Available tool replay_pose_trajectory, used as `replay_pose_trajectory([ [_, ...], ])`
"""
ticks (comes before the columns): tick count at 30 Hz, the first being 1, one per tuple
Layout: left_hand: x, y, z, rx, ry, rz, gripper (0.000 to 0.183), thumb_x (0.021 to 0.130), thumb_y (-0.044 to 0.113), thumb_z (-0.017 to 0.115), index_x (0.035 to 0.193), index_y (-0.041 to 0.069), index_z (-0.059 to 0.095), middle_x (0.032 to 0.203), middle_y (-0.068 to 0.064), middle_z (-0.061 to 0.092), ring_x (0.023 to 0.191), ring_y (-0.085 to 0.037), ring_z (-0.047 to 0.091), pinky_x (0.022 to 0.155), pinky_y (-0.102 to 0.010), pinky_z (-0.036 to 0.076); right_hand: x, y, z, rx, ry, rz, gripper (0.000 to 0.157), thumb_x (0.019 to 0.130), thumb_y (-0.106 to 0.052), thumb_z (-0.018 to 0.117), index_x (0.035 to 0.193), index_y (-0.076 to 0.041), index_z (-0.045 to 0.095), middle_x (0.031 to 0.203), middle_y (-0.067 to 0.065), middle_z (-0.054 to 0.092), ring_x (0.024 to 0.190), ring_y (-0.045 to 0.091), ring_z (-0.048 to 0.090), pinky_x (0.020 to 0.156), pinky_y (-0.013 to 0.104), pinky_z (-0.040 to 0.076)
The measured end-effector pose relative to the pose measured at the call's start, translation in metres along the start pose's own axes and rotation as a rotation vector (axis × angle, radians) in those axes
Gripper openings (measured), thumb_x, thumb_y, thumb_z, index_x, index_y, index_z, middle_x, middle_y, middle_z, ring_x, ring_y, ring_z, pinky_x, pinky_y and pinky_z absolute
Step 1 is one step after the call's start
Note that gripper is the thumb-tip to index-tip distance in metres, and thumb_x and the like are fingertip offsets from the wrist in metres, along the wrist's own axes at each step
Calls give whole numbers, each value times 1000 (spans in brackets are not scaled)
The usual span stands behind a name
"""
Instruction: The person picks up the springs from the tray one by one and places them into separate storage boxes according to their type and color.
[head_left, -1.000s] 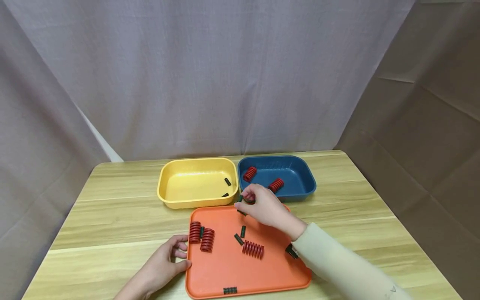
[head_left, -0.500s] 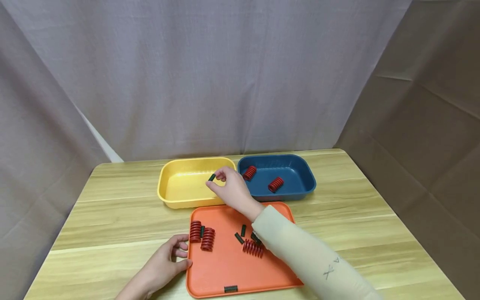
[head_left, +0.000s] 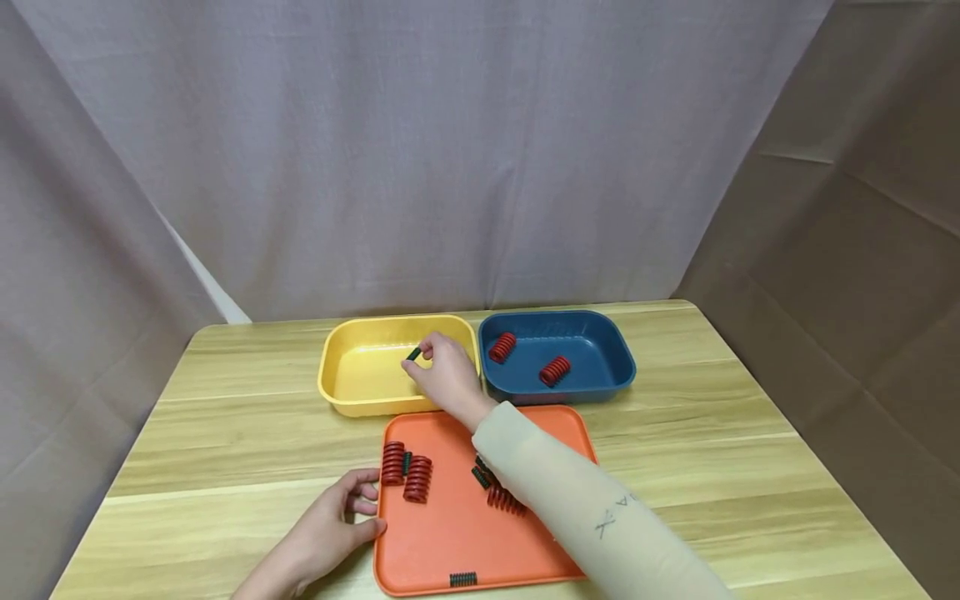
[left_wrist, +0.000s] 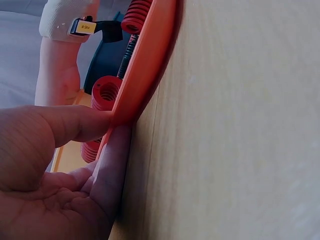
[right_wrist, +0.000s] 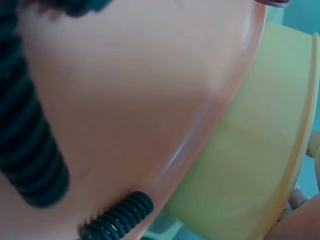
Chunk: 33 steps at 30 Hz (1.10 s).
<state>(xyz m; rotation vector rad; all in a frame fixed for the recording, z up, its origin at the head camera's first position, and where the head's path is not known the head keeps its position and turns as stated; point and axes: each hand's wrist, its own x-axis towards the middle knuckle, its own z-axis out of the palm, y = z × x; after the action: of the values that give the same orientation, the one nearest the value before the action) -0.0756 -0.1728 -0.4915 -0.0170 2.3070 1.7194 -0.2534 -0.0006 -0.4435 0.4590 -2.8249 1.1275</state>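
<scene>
Holding one dark green spring [head_left: 413, 354] between thumb and fingers, my right hand [head_left: 448, 372] is positioned over the yellow bin [head_left: 378, 407]; its gap is closed to the spring's width. My left hand [head_left: 330, 525] pinches the orange tray [head_left: 450, 533] by its left rim. I judge this the placing step: the next move calls for lowering the spring inside the bin, then parting the fingers.

probably a screened-off booth, perhaps a recording set: grey cloth [head_left: 390, 150] hangs behind and left of a wood-grain table [head_left: 247, 417], brown cloth [head_left: 862, 208] walls its right, and a small labelled device [left_wrist: 84, 26] sits at a sleeve [left_wrist: 56, 21].
</scene>
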Motion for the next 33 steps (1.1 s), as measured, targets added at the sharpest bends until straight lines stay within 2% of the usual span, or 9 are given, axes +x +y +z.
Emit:
replay_pose_trajectory([
  [10,1,-1,0,-8,-17,4,61,78,2,77,131,0,49,108,-11,51,96,-23,54,75,-26,48,-1,4,2,-18,-5,8,37,88,-39,70,110,-11,61,102,2,62,89,17,56,79,33,49],
  [17,1,-1,-1,-16,-19,1,61,78,2,77,132,0,48,108,-11,51,96,-23,54,75,-27,48,1,7,-5,9,-31,9,49,90,-44,66,122,-7,60,115,8,61,100,21,58,84,37,49],
  [22,1,-2,-1,-14,-21,-1,62,78,3,78,132,0,48,109,-10,51,97,-22,55,76,-27,48,1,4,-20,51,-58,5,51,90,-44,66,124,-7,59,118,10,61,104,26,58,84,38,50],
  [26,1,-1,-2,-4,-12,-7,62,77,3,78,132,0,48,108,-10,51,96,-22,55,77,-27,47,-5,0,-34,70,-76,-20,50,89,-47,67,122,-10,60,117,9,62,103,25,58,83,37,49],
  [33,0,0,-2,-11,-19,-13,61,78,3,78,132,0,48,109,-10,51,97,-22,55,76,-27,47,-23,0,-60,122,-99,-60,46,86,-50,68,120,-20,60,113,-3,60,98,19,55,74,33,49],
])
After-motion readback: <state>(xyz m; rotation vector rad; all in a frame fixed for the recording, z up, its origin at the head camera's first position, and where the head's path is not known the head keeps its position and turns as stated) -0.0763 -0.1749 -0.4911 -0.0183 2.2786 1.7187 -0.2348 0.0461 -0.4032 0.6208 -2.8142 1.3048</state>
